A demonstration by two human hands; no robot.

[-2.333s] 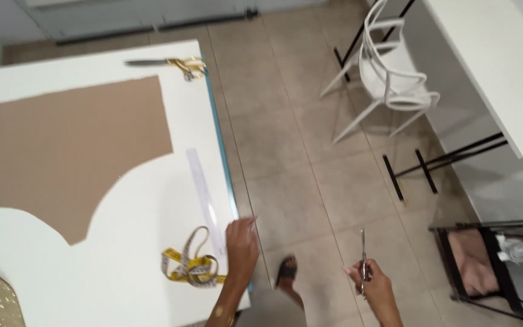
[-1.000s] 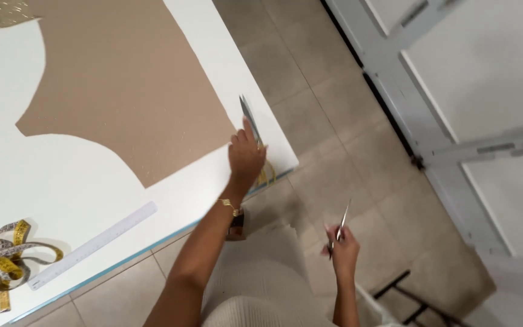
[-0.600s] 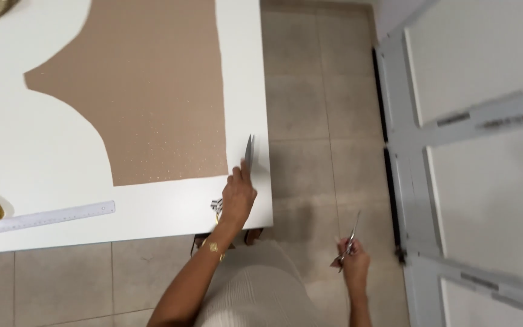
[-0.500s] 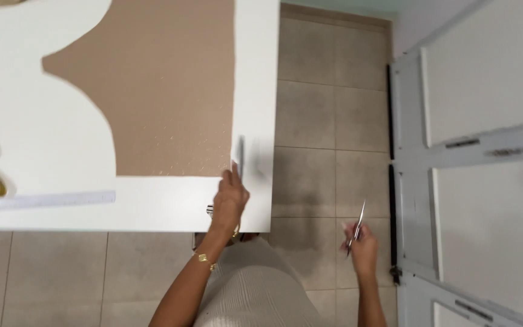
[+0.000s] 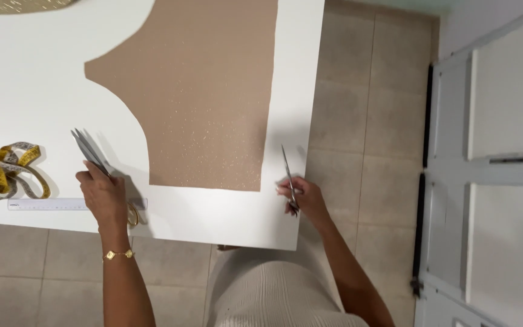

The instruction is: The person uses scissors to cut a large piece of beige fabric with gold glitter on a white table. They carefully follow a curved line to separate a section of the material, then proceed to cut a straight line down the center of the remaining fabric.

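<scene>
My left hand [image 5: 105, 197] grips a large pair of scissors [image 5: 89, 151]. Its grey blades point up-left over the white table [image 5: 37, 97], and the gold handles show under my palm. My right hand [image 5: 305, 198] rests at the table's right front edge and holds a small, thin pair of silver scissors [image 5: 288, 172], tips pointing away from me. Between the two hands a tan pattern piece [image 5: 204, 91] with a curved left edge lies flat on the table. Neither pair of scissors touches it.
A coiled yellow tape measure [image 5: 8, 177] and a clear ruler [image 5: 49, 204] lie near the table's front left edge, the ruler partly under my left hand. Gold fabric [image 5: 25, 5] shows at the top left. Tiled floor [image 5: 358, 121] and white doors [image 5: 503, 163] lie to the right.
My left hand has carried the large scissors leftward along the front edge to the ruler. My right hand has risen from beside my body to the table edge with the small scissors.
</scene>
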